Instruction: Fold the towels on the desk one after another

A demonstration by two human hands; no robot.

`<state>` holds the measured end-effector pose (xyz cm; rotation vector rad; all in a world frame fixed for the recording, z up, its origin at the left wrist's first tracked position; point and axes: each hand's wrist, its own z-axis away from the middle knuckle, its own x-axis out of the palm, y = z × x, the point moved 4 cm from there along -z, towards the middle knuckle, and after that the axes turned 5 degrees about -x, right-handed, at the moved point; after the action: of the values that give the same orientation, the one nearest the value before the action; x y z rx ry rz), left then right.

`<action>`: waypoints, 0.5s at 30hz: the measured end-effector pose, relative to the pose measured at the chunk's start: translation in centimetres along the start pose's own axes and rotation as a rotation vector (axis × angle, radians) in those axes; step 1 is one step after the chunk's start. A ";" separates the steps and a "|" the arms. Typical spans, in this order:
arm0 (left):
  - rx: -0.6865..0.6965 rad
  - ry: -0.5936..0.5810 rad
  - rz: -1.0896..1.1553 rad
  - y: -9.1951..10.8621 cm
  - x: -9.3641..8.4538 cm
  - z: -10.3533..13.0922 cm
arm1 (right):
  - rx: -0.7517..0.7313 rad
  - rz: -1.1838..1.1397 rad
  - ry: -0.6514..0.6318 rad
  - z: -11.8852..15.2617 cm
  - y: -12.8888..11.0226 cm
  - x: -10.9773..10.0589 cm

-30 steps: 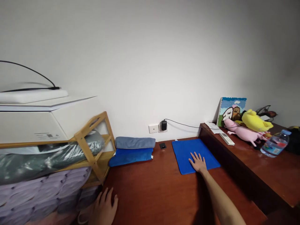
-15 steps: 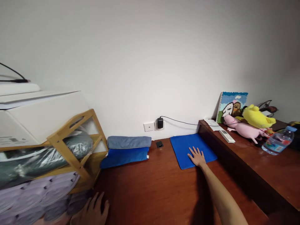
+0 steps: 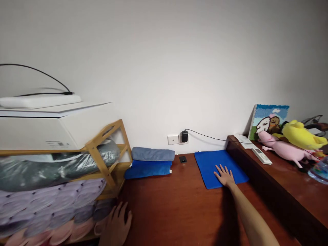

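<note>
My right hand (image 3: pixel 224 175) lies flat with its fingers spread on a blue cloth (image 3: pixel 214 160), which is laid out on the reddish-brown wooden surface (image 3: pixel 176 205). The cloth's right side meets the raised dark wooden ledge. Low in the picture, my left hand (image 3: pixel 118 220) has its fingers apart and holds nothing; it is nearest to the shoe rack's front end and the left edge of the wooden surface. Whether it touches either cannot be made out. Against the wall lie a grey-blue folded cloth (image 3: pixel 153 154) and a darker blue folded cloth (image 3: pixel 150 169).
At left, a wooden rack (image 3: pixel 101 164) carries a white box (image 3: pixel 84 126), a plastic-wrapped bundle (image 3: pixel 77 167) and several slippers (image 3: pixel 64 194). A black plug (image 3: pixel 185 136) sits in the wall socket. The right ledge holds a remote (image 3: pixel 261 155), plush toys (image 3: pixel 282 145), a picture (image 3: pixel 269 119) and a bottle (image 3: pixel 320 171).
The view has swung left, so everything sits further right in the picture and more of the rack shows. My right hand stays on the blue cloth; my left hand stays near the rack.
</note>
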<state>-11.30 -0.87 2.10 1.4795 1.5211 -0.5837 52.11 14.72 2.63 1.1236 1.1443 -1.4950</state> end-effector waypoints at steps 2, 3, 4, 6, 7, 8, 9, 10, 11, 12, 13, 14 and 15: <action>0.016 -0.030 -0.063 0.3 -0.1 0.2 | -0.003 -0.003 0.019 0.5 -1.3 -0.6; 0.018 -0.044 -0.088 0.4 -0.2 0.3 | -0.022 -0.001 0.073 1.0 -2.6 -1.1; 0.013 -0.054 -0.102 0.4 -0.2 0.4 | -0.061 -0.002 0.148 1.6 -4.3 -1.7; 0.010 -0.066 -0.108 0.5 -0.2 0.6 | -0.192 -0.034 0.295 3.2 -9.2 -2.9; 0.012 -0.072 -0.105 0.6 -0.2 0.7 | -0.276 -0.069 0.333 4.1 -12.1 -3.3; 0.011 -0.076 -0.101 0.7 -0.3 0.8 | -0.363 -0.112 0.340 5.1 -15.3 -3.5; 0.007 -0.079 -0.098 0.7 -0.3 0.9 | -0.445 -0.155 0.323 5.9 -18.5 -3.7; 0.000 -0.080 -0.096 0.8 -0.4 1.0 | -0.513 -0.188 0.299 6.5 -21.5 -3.8; -0.010 -0.078 -0.096 0.9 -0.5 1.1 | -0.564 -0.209 0.281 7.0 -24.4 -4.0; -0.018 -0.075 -0.097 1.0 -0.6 1.2 | -0.598 -0.219 0.271 7.2 -27.0 -4.1; -0.024 -0.073 -0.099 1.1 -0.7 1.3 | -0.616 -0.221 0.271 7.1 -29.3 -4.4; -0.028 -0.071 -0.102 1.1 -0.8 1.4 | -0.624 -0.217 0.277 6.9 -31.3 -4.6; -0.031 -0.073 -0.106 1.2 -0.9 1.5 | -0.628 -0.212 0.284 6.4 -33.0 -4.9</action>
<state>-9.82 -2.44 2.46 1.3462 1.5520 -0.6665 19.84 14.09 13.25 0.8008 1.8163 -1.0157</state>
